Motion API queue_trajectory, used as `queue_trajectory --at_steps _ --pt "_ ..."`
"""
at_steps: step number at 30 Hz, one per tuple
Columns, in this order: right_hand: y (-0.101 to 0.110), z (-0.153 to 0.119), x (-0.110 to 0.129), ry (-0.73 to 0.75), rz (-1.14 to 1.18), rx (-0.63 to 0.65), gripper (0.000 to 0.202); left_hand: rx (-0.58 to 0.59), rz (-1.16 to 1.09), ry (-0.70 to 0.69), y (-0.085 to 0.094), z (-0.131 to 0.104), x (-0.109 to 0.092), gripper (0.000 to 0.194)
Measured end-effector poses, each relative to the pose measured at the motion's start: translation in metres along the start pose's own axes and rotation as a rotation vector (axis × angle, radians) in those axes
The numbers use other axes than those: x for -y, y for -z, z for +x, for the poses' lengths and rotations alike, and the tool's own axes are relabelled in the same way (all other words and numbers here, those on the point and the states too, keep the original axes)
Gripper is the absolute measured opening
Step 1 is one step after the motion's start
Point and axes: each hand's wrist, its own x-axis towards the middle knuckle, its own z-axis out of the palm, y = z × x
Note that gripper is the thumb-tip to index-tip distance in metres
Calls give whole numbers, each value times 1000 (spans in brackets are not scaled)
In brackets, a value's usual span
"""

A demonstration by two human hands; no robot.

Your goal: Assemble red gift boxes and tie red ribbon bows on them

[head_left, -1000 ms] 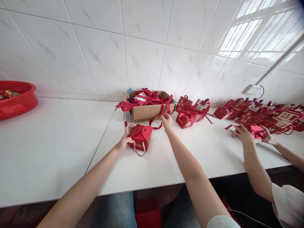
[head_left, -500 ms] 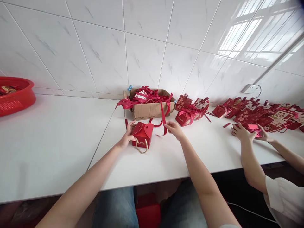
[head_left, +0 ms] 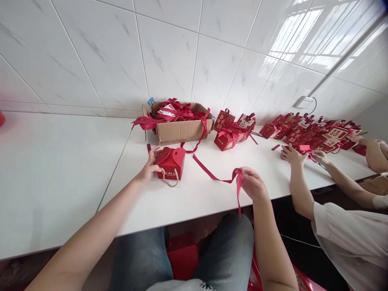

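Note:
My left hand (head_left: pixel 150 165) grips the left side of a small red gift box (head_left: pixel 170 162), which stands upright on the white table with a twisted rope handle hanging down its front. Well to the right, near the table's front edge, my right hand (head_left: pixel 252 182) pinches a dark red ribbon (head_left: pixel 212 174). One end of the ribbon dangles below my fingers; the rest runs back along the table towards the box. Behind the gift box sits a cardboard box (head_left: pixel 182 131) heaped with red ribbons and a white-faced tag.
Finished-looking red boxes with ribbons and tags (head_left: pixel 230 135) stand right of the cardboard box. Farther right, a co-worker's hands (head_left: pixel 292 155) handle a red box beside a pile of red boxes (head_left: pixel 321 135). A power socket (head_left: pixel 304 102) is on the tiled wall.
My right hand has drawn the ribbon towards me and to the right, away from the cardboard box. My left hand stays on the gift box. The whole view has shifted rightward.

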Motion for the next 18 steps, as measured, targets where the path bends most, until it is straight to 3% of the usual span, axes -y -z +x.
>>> queue_trajectory --at_steps 2,5,7,12,18 --pt "-8 10 -4 -8 -214 -36 32 2 -1 -5 -1 -1 -2 84" --pt "-22 26 -17 -99 -819 -135 28 11 7 -19 -1 0 -2 84" --pt "-27 33 -26 -166 -1092 -155 23 18 9 -24 0 0 -1 84" --pt "-33 48 -33 -108 -1200 -143 26 7 -7 -4 -2 -1 -3 85" --pt "-62 82 -44 69 -1177 -97 31 59 18 8 -4 -3 -8 84"
